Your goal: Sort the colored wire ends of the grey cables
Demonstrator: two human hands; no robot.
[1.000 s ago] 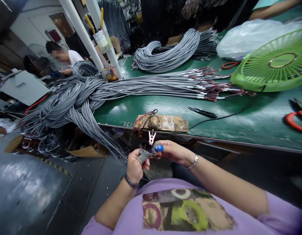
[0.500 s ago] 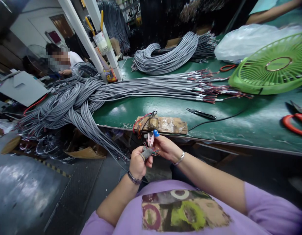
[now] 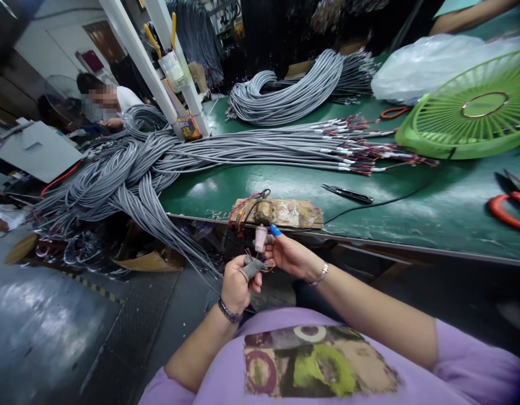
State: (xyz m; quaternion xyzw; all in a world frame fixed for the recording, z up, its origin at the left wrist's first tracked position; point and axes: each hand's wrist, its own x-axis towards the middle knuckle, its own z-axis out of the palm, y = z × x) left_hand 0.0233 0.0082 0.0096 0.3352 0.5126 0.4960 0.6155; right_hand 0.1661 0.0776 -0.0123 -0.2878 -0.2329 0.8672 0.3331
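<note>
My left hand (image 3: 238, 284) is closed on the end of a grey cable, its thumb in a grey finger cot. Thin coloured wires (image 3: 267, 264) fan out from that end between my two hands. Just above them, my right hand (image 3: 291, 256), with a blue cot on one fingertip, pinches a small pale pink clip (image 3: 260, 238). What the clip's jaws touch is too small to make out. Right behind it, a wooden board (image 3: 296, 214) with a worn metal piece and red and black leads lies at the bench edge.
Grey cables (image 3: 243, 149) with stripped ends lie along the green bench (image 3: 395, 219). Behind them is a coiled bundle (image 3: 285, 101). Small snips (image 3: 348, 194), red-handled scissors (image 3: 511, 211) and a green fan (image 3: 471, 107) are to the right. A person (image 3: 103, 101) sits at far left.
My right hand has shifted slightly right, and the pink clip has turned so its broad side shows. The left hand stays almost in place with the cable.
</note>
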